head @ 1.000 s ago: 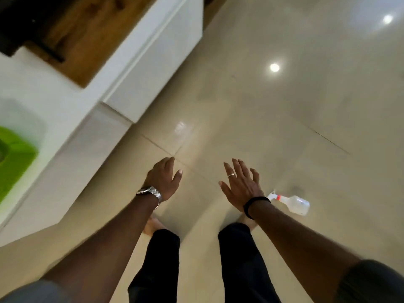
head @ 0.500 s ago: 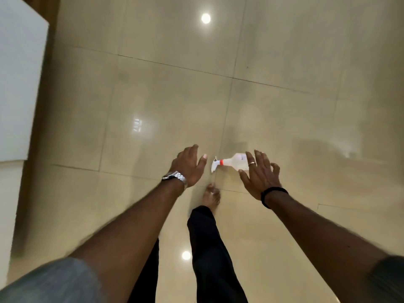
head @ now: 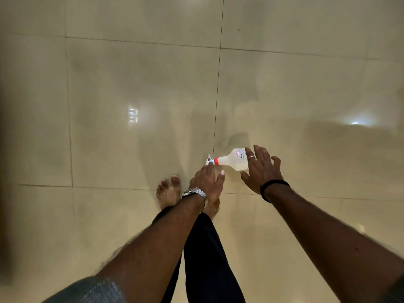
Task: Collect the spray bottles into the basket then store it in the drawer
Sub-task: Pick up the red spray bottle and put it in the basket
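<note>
— Steel watch on the left hand [head: 208, 182], black band on the right hand [head: 261, 169]; both spread, empty, above the spray bottle [head: 231, 160].

— Where's it lying?

— On its side on glossy tile floor [head: 131, 84]: translucent plastic, red collar, white trigger. Collecting step, I'd say; next, close fingers round the body.

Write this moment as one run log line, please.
phase: reaching | spray bottle: lying on floor | right hand: open, over bottle | left hand: open, near nozzle | basket: not visible
</note>
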The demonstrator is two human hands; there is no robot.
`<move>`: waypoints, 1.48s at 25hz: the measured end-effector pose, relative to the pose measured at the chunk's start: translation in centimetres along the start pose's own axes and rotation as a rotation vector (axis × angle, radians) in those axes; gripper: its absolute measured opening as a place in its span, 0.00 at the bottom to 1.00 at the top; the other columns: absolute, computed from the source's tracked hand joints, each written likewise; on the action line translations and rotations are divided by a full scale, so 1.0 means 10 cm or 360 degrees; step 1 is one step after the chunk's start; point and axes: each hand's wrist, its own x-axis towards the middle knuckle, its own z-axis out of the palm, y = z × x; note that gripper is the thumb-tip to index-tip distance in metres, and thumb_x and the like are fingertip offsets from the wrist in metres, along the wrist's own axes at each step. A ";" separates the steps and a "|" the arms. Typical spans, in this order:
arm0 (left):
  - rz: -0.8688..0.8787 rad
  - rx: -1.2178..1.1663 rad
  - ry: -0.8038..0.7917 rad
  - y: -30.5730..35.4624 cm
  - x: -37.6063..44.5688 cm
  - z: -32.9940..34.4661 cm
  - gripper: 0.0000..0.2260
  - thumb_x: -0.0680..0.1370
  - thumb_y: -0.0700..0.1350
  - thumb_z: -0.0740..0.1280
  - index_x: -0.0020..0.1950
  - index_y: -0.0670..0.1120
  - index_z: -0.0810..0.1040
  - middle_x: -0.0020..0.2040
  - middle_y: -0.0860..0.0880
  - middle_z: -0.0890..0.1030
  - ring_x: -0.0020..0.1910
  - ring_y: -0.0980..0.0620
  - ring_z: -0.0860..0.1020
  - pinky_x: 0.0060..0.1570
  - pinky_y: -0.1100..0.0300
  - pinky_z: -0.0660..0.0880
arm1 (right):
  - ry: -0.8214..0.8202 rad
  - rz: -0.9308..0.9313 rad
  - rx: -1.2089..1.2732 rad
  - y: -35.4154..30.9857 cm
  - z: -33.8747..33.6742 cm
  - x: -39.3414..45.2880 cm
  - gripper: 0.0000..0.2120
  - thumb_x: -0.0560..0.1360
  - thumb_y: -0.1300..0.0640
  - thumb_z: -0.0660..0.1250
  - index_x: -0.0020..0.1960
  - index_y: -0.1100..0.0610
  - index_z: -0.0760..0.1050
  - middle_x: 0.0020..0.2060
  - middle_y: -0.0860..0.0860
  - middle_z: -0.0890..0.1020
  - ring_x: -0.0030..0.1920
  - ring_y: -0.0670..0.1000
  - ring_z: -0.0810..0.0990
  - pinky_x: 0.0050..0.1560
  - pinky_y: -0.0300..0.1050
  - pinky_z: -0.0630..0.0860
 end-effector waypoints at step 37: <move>-0.0010 -0.1207 0.0588 0.15 -1.70 -1.52 0.20 0.85 0.55 0.50 0.69 0.52 0.75 0.61 0.53 0.79 0.56 0.51 0.77 0.57 0.58 0.72 | 0.0115 -0.0054 0.1903 -1.60 -1.33 -1.19 0.29 0.75 0.35 0.66 0.70 0.51 0.69 0.56 0.48 0.81 0.51 0.40 0.80 0.43 0.35 0.73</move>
